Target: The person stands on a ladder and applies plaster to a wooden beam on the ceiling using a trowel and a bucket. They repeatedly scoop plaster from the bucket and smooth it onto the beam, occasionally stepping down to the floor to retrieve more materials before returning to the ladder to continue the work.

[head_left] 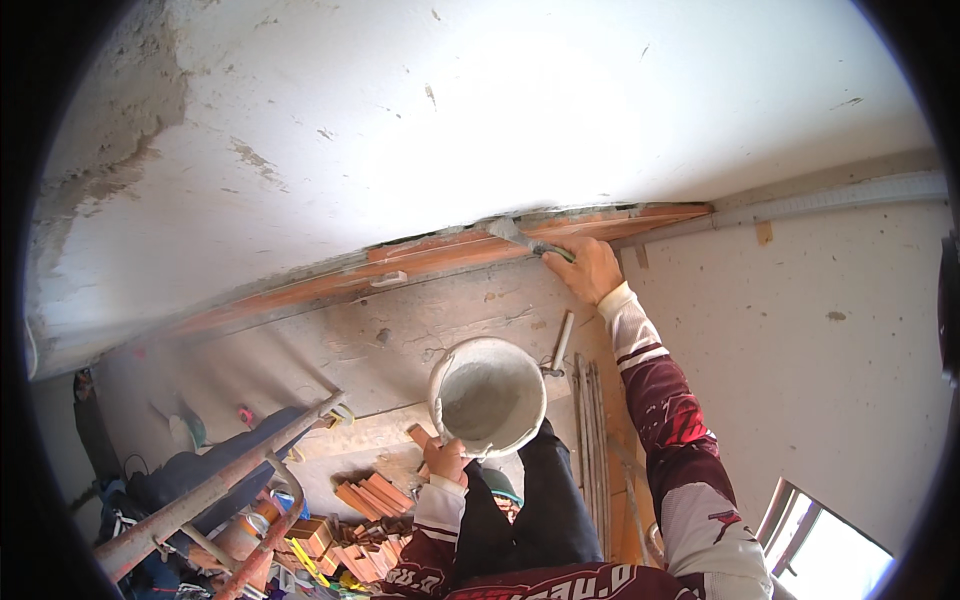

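My right hand [590, 268] is closed round the dark and green handle of a trowel [520, 238]. The trowel's blade, grey with mortar, touches the top edge of a row of orange bricks [430, 250] where it meets the white surface [480, 120]. Low in the middle, my left hand [447, 460] grips the near rim of a white bucket [537, 400]. Grey mortar [480, 400] lies inside it. A reddish-brown strip of brick [418, 435] shows beside the left fingers; whether they hold it too, I cannot tell.
A hammer [562, 345] lies right of the bucket, near several long thin rods [592, 430]. A small white block [388, 279] sits by the bricks. At lower left are a rusty metal frame [200, 500] and stacked brick pieces [375, 495]. A window [825, 545] is at lower right.
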The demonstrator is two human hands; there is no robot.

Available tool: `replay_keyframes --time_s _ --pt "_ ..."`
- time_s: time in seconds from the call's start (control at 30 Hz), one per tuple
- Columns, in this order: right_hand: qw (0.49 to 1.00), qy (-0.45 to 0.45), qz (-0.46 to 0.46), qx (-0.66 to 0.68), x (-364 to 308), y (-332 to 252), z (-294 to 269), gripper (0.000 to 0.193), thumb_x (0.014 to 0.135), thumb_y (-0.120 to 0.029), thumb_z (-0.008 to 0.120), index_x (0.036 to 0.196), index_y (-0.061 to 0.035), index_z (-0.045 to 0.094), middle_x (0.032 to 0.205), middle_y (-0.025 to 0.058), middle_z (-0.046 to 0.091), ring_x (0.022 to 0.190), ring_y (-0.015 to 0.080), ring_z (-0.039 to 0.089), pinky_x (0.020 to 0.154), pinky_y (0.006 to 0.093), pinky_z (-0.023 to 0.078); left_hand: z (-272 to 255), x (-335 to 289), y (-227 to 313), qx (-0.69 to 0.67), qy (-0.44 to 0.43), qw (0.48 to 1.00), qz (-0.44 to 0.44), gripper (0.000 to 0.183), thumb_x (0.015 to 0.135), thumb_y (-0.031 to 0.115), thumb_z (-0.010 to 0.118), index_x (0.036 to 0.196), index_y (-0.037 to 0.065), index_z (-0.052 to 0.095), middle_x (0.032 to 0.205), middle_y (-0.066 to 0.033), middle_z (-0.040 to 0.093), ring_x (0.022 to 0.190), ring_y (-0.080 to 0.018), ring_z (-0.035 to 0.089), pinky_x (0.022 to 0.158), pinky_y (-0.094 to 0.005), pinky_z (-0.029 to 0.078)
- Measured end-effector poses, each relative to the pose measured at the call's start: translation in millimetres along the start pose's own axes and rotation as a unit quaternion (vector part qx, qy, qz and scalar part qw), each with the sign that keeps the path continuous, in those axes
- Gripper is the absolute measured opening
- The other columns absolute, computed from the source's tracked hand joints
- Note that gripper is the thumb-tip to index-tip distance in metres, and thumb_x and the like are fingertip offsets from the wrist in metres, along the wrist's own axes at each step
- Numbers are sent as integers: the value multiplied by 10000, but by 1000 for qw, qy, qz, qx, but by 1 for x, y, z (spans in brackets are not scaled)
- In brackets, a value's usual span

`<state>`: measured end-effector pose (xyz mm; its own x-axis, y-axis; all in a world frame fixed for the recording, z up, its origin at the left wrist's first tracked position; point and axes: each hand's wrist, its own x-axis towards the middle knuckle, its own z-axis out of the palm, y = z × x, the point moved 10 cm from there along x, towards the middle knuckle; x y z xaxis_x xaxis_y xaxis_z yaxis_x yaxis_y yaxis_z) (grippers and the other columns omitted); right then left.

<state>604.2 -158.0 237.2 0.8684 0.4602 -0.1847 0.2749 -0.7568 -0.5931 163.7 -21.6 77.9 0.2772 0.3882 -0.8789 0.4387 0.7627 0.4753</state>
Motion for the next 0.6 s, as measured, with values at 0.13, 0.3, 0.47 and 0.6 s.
replay_keyframes --time_s 0.13,0.3,0.47,0.6 --pt "999 -30 42 16 6 3 -2 313 804 -322 609 994 -94 708 822 188 663 787 360 635 741 424 497 -19 -10 2 -43 48 998 1 317 667 -103 526 965 -34 444 924 -182 565 784 -295 634 658 -462 582" --pt "998 -45 32 17 9 1 -9 351 816 -313 597 1031 -49 684 886 229 657 812 361 639 775 399 492 -36 -5 3 -17 52 999 -1 365 669 -69 545 1015 -43 429 980 -192 569 841 -323 644 703 -497 585" --pt "1000 -18 19 9 12 6 -16 334 810 -328 595 1021 -91 700 902 186 670 853 357 635 791 419 494 -25 -7 14 -40 47 998 10 317 678 -87 535 978 -25 452 956 -172 578 813 -300 643 695 -483 583" --pt "999 5 45 21 6 21 -23 336 813 -335 596 1021 -92 699 957 187 668 890 355 632 829 409 486 -17 -8 20 -55 51 997 22 302 689 -99 522 976 -23 467 955 -166 582 817 -293 643 701 -484 580"
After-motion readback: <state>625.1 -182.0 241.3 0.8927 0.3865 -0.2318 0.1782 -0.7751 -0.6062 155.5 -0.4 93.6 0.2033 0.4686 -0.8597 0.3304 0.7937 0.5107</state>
